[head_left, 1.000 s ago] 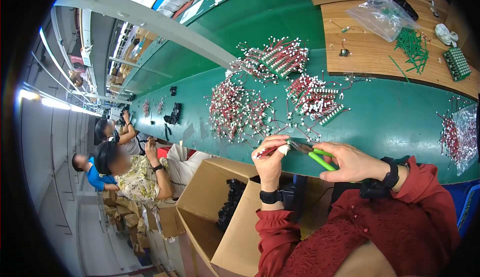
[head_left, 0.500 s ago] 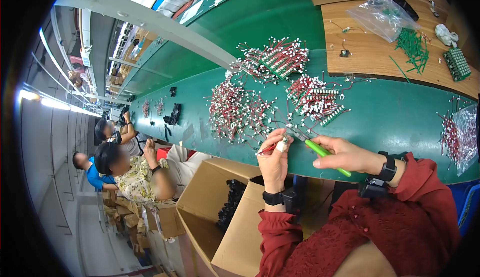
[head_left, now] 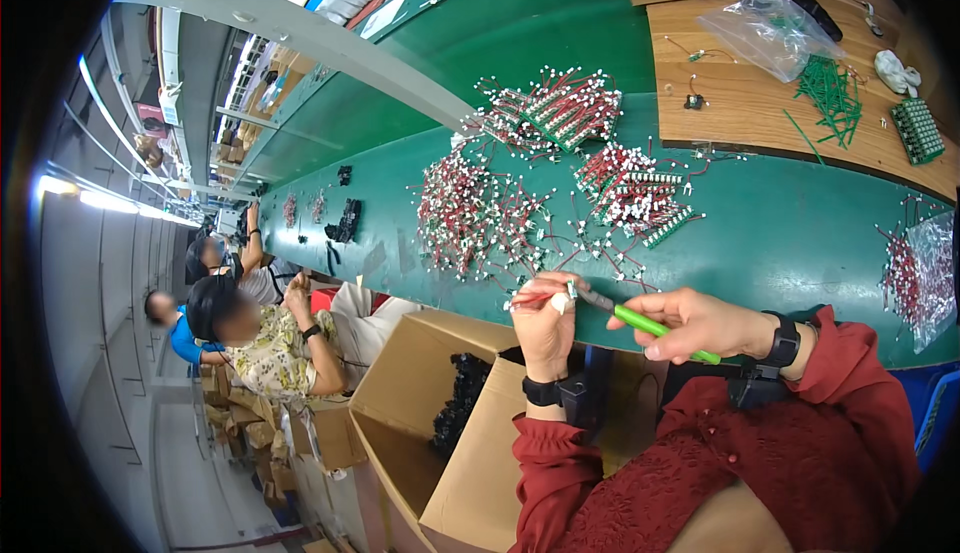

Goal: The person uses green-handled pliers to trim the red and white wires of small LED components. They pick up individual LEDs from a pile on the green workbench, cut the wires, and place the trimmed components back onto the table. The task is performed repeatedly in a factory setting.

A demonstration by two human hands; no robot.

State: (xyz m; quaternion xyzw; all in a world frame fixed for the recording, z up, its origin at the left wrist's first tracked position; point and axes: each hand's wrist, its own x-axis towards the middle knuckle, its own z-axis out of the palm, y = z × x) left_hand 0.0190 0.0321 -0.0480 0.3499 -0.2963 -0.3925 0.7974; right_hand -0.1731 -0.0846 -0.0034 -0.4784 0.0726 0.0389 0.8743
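My left hand (head_left: 545,328) is closed in a pinch around a small circuit board with red wires (head_left: 571,290), and a white cover sits on the thumb tip. My right hand (head_left: 705,325) grips green-handled pliers (head_left: 640,319). Their grey jaws reach to the small board at my left fingertips; whether they close on it is too small to tell. Just beyond both hands lies a big tangle of red-wired boards with white connectors (head_left: 465,208). Beside it are stacked panels of such boards (head_left: 640,193) and a further stack (head_left: 570,113) behind.
An open cardboard box (head_left: 455,473) holding black parts stands below the green bench (head_left: 780,223). On the wooden board (head_left: 700,73) lie green strips (head_left: 830,103) and a clear bag (head_left: 770,38). More wired boards (head_left: 903,278) are at far right. Co-workers (head_left: 265,328) sit along the bench at left.
The pliers have come down and tilted flatter, their jaws now at the small board between my left fingertips. My right hand has shifted slightly right and down; my left has moved slightly.
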